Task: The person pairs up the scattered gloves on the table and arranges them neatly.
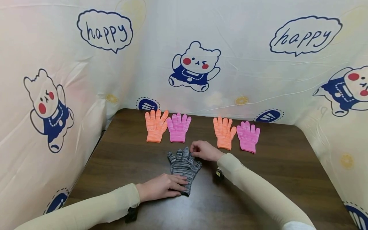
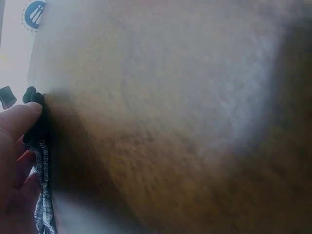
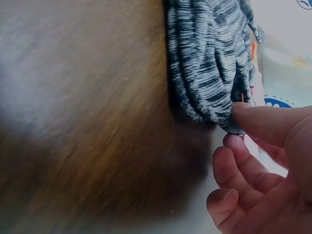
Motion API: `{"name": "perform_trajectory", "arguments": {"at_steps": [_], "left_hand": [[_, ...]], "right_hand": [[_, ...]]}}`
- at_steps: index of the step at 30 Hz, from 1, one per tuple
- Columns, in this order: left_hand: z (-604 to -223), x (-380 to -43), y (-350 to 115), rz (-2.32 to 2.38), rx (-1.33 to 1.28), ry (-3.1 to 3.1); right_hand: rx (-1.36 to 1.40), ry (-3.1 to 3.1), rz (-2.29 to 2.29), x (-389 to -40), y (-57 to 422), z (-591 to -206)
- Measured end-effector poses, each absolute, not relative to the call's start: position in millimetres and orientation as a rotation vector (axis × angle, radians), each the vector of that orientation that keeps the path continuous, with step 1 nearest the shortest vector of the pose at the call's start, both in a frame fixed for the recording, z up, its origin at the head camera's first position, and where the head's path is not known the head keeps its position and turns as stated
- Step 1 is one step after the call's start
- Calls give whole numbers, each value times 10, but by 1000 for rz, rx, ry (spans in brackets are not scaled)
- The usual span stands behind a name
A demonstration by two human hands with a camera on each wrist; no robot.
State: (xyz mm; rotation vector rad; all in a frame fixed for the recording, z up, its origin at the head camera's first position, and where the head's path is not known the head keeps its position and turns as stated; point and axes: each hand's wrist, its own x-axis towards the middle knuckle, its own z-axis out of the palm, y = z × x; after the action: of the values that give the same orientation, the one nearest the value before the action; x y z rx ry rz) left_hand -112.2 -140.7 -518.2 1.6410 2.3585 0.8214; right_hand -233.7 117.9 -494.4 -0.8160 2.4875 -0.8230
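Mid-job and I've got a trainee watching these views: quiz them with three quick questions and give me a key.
1. Fill in: in the head view, the closest neighbour of the rightmost pink glove is a glove coloured ____.
2. True or false: the left grip rests on the fingertips of the gray striped glove.
3. Multiple choice: which part of that glove does the right grip pinch?
A. The cuff
B. A finger
C. The middle of the palm

Key
1. Orange: the orange glove lies just to its left.
2. False: it rests toward the cuff end.
3. B
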Motion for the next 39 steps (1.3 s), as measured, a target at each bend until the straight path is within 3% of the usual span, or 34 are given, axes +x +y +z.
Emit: {"name": "perform_trajectory", "arguments": {"at_steps": [12,25,39], "left_hand": [[-5180,-1112,-1404,840,1614,2354],[-5209,-1105,-1397,850,1615,2367],[-5194,-1089,-1400,878,1576,2350]], "right_hand": [[-657,2578,-870,-2355,1144,-4873],[-619,2668,-781,-2366,1109,-4967],[-628,2512,-992,-2364,1164,-4931]]}}
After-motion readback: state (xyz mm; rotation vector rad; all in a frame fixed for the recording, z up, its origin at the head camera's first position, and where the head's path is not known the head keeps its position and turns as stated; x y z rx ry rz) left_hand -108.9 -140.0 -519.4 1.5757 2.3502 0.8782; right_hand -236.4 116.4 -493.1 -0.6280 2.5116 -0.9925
